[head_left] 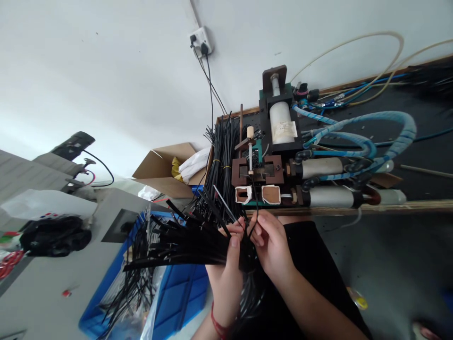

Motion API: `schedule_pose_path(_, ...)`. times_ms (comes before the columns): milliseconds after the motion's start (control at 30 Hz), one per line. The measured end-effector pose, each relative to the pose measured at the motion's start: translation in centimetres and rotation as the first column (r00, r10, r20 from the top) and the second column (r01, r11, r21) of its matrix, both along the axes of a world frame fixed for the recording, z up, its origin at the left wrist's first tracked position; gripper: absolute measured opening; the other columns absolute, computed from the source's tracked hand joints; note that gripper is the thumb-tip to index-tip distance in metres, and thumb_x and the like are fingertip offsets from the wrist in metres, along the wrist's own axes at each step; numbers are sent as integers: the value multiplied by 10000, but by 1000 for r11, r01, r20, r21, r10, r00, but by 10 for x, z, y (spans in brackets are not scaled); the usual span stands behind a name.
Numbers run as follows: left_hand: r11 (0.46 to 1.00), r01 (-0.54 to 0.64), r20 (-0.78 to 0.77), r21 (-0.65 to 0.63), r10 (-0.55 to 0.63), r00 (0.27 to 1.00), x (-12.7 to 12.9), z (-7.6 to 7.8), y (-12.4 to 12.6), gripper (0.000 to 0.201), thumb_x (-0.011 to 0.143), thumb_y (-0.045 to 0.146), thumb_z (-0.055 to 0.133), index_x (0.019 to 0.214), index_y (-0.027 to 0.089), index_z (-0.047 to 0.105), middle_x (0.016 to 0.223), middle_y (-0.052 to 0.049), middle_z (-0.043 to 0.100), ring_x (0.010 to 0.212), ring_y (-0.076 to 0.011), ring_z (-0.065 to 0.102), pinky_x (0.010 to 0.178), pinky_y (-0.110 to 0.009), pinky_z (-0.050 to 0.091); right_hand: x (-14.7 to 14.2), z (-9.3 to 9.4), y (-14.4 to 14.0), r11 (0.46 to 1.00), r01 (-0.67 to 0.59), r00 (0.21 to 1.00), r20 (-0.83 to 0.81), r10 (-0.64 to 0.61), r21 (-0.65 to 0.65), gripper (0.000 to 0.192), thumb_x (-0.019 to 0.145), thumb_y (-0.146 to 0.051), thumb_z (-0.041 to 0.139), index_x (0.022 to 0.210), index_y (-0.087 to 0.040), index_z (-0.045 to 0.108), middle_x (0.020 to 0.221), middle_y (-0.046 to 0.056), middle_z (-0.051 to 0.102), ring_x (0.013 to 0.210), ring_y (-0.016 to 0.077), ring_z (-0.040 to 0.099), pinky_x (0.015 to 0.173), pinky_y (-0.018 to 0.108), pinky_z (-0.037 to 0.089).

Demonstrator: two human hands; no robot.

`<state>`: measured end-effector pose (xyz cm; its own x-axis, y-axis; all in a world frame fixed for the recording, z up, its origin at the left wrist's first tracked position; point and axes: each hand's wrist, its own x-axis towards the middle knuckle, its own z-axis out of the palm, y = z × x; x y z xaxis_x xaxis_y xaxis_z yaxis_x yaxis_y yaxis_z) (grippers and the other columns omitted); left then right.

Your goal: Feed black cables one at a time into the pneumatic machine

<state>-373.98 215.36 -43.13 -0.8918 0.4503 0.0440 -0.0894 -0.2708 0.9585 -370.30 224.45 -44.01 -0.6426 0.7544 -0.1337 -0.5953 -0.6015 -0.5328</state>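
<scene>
A thick bundle of black cables [191,241] fans out to the left from my left hand [228,264], whose fingers and thumb are wrapped round it. The bundle's other ends hang over my lap, partly behind my wrist. My right hand [271,241] pinches a single thin black cable [257,203] just right of the bundle. That cable runs up toward the jaws of a pneumatic press [258,172] on the bench's front edge. Whether its tip sits in the jaws is too fine to tell.
More black cables [226,160], tied with yellow bands, lie left of the press. Air cylinders [329,196] and blue hoses [389,118] extend to the right. A blue bin [184,293] of loose cables and an open cardboard box [163,174] stand on the left.
</scene>
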Motion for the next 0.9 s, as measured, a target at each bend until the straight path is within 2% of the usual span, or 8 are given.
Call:
schedule_pose_path(133,1000,-10,6,17,10,1000,0,5,3,233,906,423,852,977,202,827,1006,-57,809,1061,-256,788,1004,-339,620,-2,-1,1,1000,6,1000,3,-6,-21,223,845,-362,815,750,-181,727,548,-73,442,451,55,294,447,195,251)
schedule_pose_path(267,999,-14,9,30,13,1000,0,6,5,218,899,420,860,958,212,832,994,-44,811,1048,-232,785,982,-299,618,-5,-1,3,999,1,1000,0,-1,-42,232,822,-358,828,723,-182,713,536,-79,441,439,48,302,451,188,297)
schedule_pose_path(500,1000,-5,-1,10,5,1000,-3,1,1,219,914,421,845,977,211,833,1019,-51,805,1051,-218,761,998,-297,594,-7,0,5,998,-7,1000,-7,6,-70,237,800,-368,850,737,-176,729,544,-78,456,435,40,308,443,175,292)
schedule_pose_path(633,1000,-7,-20,7,7,1000,-3,3,2,211,917,419,841,951,211,830,963,-37,795,978,-193,758,959,-274,600,-7,-2,5,998,-9,1000,2,9,-67,230,810,-372,840,749,-179,731,545,-79,448,435,43,300,441,172,281)
schedule_pose_path(900,1000,-14,9,16,14,1000,-2,3,3,214,904,407,854,956,200,830,966,-50,799,943,-217,775,910,-308,625,-8,-5,6,996,-39,999,-6,39,-74,218,806,-361,837,755,-171,744,554,-78,455,432,35,300,476,181,320)
